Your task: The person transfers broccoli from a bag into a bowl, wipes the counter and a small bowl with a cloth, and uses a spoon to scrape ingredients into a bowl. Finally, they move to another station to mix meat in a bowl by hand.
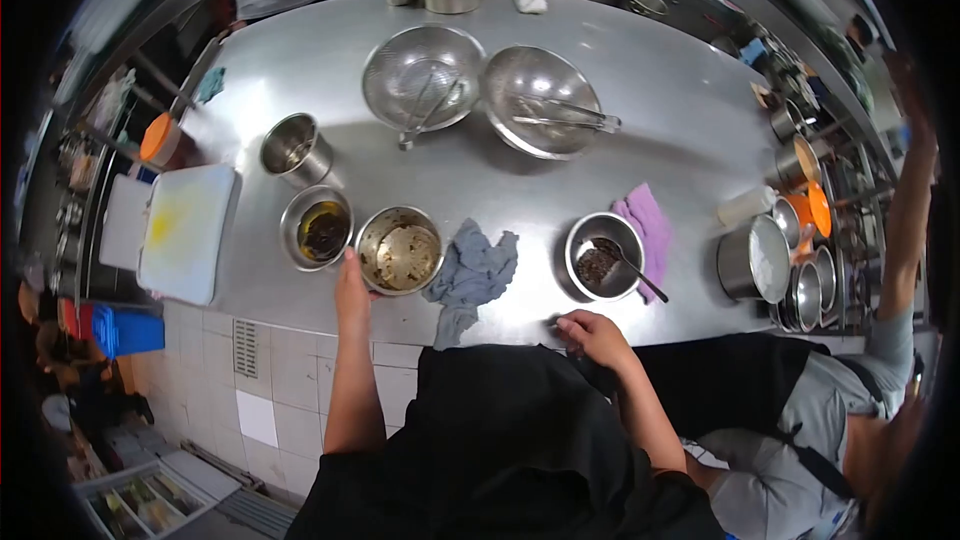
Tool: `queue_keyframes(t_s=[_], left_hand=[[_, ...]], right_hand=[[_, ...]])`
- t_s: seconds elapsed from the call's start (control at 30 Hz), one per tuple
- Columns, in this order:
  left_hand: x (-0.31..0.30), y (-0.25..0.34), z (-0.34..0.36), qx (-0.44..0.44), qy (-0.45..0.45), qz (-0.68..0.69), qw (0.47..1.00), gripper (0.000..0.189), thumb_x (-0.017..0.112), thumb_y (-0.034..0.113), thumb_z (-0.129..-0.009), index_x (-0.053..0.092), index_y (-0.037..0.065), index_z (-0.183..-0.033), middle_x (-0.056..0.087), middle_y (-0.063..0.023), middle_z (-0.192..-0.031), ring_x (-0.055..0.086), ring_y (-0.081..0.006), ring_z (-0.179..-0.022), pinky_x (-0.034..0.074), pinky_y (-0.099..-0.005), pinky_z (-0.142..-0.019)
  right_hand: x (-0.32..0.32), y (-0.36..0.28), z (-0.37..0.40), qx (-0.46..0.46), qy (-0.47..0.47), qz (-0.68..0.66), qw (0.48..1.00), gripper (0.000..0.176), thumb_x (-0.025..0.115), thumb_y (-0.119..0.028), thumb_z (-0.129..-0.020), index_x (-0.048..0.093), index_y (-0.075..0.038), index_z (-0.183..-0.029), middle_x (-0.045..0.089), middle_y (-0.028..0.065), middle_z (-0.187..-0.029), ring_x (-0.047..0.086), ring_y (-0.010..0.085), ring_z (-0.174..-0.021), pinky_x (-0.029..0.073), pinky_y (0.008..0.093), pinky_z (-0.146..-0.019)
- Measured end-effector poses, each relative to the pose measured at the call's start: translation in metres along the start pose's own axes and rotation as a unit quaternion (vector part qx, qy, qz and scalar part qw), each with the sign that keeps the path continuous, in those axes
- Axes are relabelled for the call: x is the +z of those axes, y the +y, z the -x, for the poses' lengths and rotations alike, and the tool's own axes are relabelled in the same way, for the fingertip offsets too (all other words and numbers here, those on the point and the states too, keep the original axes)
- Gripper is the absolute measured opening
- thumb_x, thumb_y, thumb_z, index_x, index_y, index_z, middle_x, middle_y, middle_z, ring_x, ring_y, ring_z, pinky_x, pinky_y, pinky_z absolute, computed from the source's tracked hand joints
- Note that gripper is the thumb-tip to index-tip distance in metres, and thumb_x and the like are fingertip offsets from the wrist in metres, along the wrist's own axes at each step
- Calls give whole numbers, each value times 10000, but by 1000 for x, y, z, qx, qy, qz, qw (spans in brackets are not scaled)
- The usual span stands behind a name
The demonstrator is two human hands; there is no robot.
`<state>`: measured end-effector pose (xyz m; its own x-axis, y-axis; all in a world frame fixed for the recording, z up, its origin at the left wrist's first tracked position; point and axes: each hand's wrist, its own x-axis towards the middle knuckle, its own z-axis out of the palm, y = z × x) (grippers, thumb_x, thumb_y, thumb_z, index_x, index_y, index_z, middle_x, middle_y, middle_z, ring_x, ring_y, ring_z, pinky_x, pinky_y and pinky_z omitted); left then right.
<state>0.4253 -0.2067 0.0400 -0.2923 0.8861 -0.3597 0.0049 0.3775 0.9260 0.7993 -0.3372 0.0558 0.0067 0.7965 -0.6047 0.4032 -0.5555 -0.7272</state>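
Observation:
My left hand (352, 285) grips the near left side of a steel pot (365, 240) with brown residue inside; some fingers are hidden behind it. Just left of this stands a steel bowl (290, 215) holding dark, oily stuff. A crumpled grey-blue cloth (482, 262) lies to the pot's right. By the table's front edge, my right hand (592, 336) is closed, its fingertips beside something small and dark that I cannot make out. Beyond it sits a steel bowl (580, 228) with a dark, grainy mixture and a spoon (645, 282) leaning out.
Two steel bowls, one a perforated colander (390, 60), hold tongs (565, 122) mid-table. A steel container (315, 155) and white cutting board (195, 260) stand left. A purple cloth (650, 225) and several pots (740, 265) are right. A co-worker (800, 410) is close at my right.

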Motion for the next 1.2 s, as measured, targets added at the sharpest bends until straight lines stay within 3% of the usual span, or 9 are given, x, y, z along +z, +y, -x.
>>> queue_keyframes(t_s=[0.07,0.17,0.33,0.43,0.57,0.6,0.73,0.93,1.2], left_hand=[[-5,-5,-4,0,-17,47,999,730,349,614,-959,513,-26,-1269,628,-162,-1103,648,-248,-967,578,-343,-635],[-23,-14,-8,-13,-16,76,997,709,361,628,-948,533,-15,-1194,638,-142,-1071,654,-206,-882,562,-316,-581],[-35,-17,-10,-5,-3,66,998,532,459,544,-950,568,30,-1037,636,-93,-988,623,-154,-827,546,-299,-522],[-23,-12,-7,66,-38,10,997,187,611,210,-897,549,52,-819,540,-33,-726,544,-115,-593,500,-269,-458],[-26,-8,-1,67,-33,-39,996,199,583,151,-882,498,35,-745,539,-27,-696,555,-117,-547,516,-282,-463],[-33,-1,7,69,-27,-37,997,199,583,151,-882,498,35,-745,539,-27,-696,555,-117,-547,516,-282,-463],[-73,28,35,65,3,-32,997,187,563,148,-892,516,24,-760,562,-36,-710,587,-121,-609,523,-273,-492],[-155,80,21,140,158,-24,977,162,529,163,-912,590,20,-865,615,-65,-786,598,-127,-671,540,-269,-546],[-177,140,-67,207,164,104,959,205,518,162,-914,549,-41,-900,618,-136,-783,626,-205,-625,569,-305,-551]], right_hand=[[-7,17,2,24,13,-82,996,354,554,-343,-957,624,-8,-1050,675,96,-900,633,151,-655,501,289,-582],[-12,28,-3,55,145,-394,906,359,533,-379,-966,504,-30,-1046,642,152,-939,652,212,-662,524,308,-484],[-19,35,-25,4,264,-424,866,227,547,-248,-956,494,-29,-985,595,123,-829,649,231,-647,551,331,-515],[-28,30,-33,-27,275,-422,863,94,502,-110,-924,512,-21,-952,574,95,-793,634,219,-644,579,343,-582],[-31,2,-43,-86,223,-353,905,122,507,-108,-923,539,-3,-976,563,64,-785,578,149,-652,594,350,-629],[-30,-12,-51,-106,186,-341,915,137,512,-99,-916,530,10,-998,588,89,-895,622,179,-711,585,316,-649],[-4,-85,-78,-144,79,-310,936,137,531,-103,-914,523,21,-973,585,87,-893,634,186,-729,586,300,-665],[60,-136,-170,-105,-57,-291,949,136,558,-109,-900,480,3,-898,573,125,-818,648,241,-684,603,318,-612],[75,-158,-180,-66,-90,-249,962,268,591,-235,-939,498,7,-1005,623,157,-933,660,218,-720,575,316,-594]])
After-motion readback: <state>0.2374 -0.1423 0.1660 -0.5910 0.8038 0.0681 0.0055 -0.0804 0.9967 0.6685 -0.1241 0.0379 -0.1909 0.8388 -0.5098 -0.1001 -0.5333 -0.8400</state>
